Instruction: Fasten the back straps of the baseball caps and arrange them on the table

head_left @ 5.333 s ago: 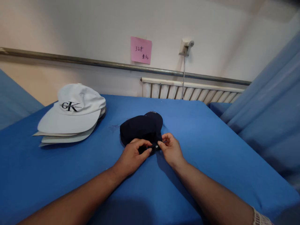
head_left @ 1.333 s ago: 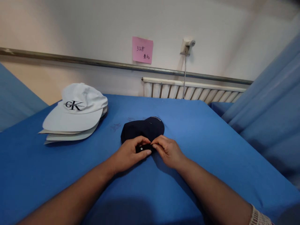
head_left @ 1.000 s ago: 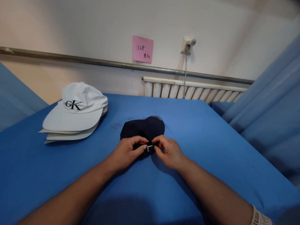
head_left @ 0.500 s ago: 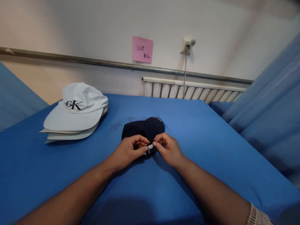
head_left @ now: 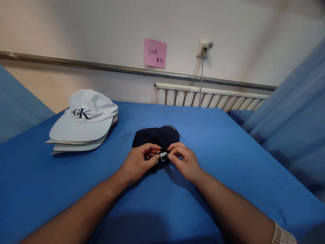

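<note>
A dark navy cap lies on the blue table cover, its brim turned toward the far right. At the cap's near edge, a thin white string forms a small loop with a short hanging end. My left hand pinches the string's left side between thumb and fingertips. From the right, my right hand pinches the other side of it, close to the left fingertips. Both hands rest against the cap's near edge and partly hide it.
White caps stand stacked at the left, the top one with dark lettering. The blue cover spreads around. Behind are a metal rail, a radiator, a socket with a plug and a pink note. Blue curtains hang at the sides.
The white string, spread in several strands before, now shows as a flatter loop between my fingertips. My right hand has shifted slightly right; the cap stays about where it was.
</note>
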A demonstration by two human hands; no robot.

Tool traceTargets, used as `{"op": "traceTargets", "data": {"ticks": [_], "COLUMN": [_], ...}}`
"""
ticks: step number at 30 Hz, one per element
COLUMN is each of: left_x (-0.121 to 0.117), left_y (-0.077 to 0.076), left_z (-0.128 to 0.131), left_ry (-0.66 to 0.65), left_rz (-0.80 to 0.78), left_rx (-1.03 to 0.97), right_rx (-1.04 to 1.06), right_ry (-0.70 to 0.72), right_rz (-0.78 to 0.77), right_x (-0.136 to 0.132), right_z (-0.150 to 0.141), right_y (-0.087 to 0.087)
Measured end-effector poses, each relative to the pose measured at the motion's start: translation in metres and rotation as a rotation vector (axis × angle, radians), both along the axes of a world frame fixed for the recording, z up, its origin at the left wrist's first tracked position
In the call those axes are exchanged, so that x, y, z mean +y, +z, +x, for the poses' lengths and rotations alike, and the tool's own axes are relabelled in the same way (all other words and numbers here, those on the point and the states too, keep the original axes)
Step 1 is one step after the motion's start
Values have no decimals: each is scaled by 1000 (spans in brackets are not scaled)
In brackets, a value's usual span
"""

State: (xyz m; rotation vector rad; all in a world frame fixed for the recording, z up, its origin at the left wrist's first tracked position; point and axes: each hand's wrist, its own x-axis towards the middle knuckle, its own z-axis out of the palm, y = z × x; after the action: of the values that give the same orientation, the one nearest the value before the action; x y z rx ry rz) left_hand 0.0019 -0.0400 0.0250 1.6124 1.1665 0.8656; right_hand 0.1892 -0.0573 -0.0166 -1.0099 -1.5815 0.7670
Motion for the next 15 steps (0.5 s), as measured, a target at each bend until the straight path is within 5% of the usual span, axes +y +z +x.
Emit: {"op": "traceTargets", "data": {"ticks": [15], "left_x": [3], "left_y": [9], "left_z": [-5], "left_ry": [79], "left_rz": [1], "left_rx": [-62], "right_rx": [-48], "right_ry": [-10], "right_rz": [69], "right_x": [6], "right_z": [6], "right_y": [-6]}}
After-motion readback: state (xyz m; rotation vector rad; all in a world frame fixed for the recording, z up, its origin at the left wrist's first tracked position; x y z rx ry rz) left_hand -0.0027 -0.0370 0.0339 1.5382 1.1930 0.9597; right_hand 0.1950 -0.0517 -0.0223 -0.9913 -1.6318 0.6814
